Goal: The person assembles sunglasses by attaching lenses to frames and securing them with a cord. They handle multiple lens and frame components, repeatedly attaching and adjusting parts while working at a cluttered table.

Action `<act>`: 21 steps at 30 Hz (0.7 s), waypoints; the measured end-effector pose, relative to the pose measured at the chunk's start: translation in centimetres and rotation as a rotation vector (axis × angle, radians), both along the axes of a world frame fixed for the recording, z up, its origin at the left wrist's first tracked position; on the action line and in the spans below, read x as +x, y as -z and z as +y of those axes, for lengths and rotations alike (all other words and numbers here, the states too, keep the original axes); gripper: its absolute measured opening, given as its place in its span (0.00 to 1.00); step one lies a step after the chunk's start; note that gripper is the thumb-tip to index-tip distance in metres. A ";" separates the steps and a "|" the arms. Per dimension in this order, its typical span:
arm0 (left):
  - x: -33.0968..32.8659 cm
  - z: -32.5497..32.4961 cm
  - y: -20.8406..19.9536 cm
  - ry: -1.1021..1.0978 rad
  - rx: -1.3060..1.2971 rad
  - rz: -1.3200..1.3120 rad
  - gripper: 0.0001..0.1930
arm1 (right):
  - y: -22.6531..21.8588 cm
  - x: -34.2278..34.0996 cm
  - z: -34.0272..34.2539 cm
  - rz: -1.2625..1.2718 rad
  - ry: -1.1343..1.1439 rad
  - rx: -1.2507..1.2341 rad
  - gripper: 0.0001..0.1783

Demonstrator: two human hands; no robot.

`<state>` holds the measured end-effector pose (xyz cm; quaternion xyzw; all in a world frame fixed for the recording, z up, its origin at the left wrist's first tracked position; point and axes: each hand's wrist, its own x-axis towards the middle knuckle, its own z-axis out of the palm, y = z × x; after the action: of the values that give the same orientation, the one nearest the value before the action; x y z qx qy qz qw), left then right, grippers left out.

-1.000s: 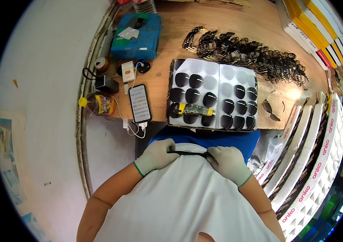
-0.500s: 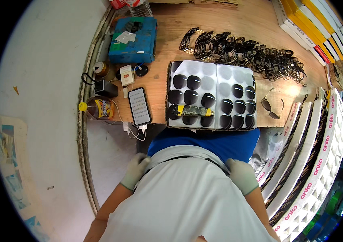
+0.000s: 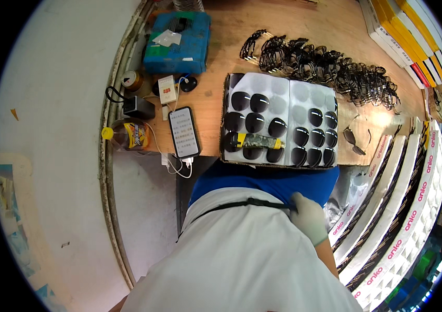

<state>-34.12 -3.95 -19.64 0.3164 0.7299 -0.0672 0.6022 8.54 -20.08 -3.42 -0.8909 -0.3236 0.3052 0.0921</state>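
My right hand [image 3: 308, 217], in a white knit glove, is closed at the right of my waist on the end of a thin black strap [image 3: 242, 204]. The strap runs across the front of my white shirt [image 3: 236, 249]. My left hand is out of sight; only a sliver of that forearm [image 3: 119, 304] shows at the lower edge. In front of me, at the table edge, stands a shallow box with a white sheet [image 3: 252, 83] bearing rows of dark sunglass lenses [image 3: 301, 137]. A yellow-ended, camouflage-patterned object [image 3: 260, 141] lies across the lower left lenses.
A heap of dark eyeglass frames [image 3: 330, 67] lies behind the box, sunglasses [image 3: 354, 141] to its right. Left are a phone [image 3: 184, 132], a bottle [image 3: 130, 136], a black charger [image 3: 139, 107] and a blue case [image 3: 177, 44]. White trays of frames [image 3: 413, 218] stand right.
My left hand has left the waist and gone out of view. My right hand stays at the waist, and the strap now stretches higher across my front. The view has shifted slightly.
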 end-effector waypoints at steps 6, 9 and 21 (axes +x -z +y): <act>-0.4 -0.9 1.8 0.006 -0.024 -0.009 0.28 | 1.4 3.8 1.1 0.551 -0.079 0.055 0.22; 0.2 -0.1 1.6 0.025 -0.021 -0.012 0.28 | 0.9 5.2 -0.3 0.710 -0.097 0.128 0.25; 10.9 10.1 -6.4 0.408 0.063 -0.303 0.27 | -18.3 11.5 0.1 0.422 -0.814 0.742 0.25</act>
<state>-23.20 6.12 -13.21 0.4822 0.5539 -0.1164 0.6687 20.06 -19.98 14.85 -0.5234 -0.6992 0.3531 0.3353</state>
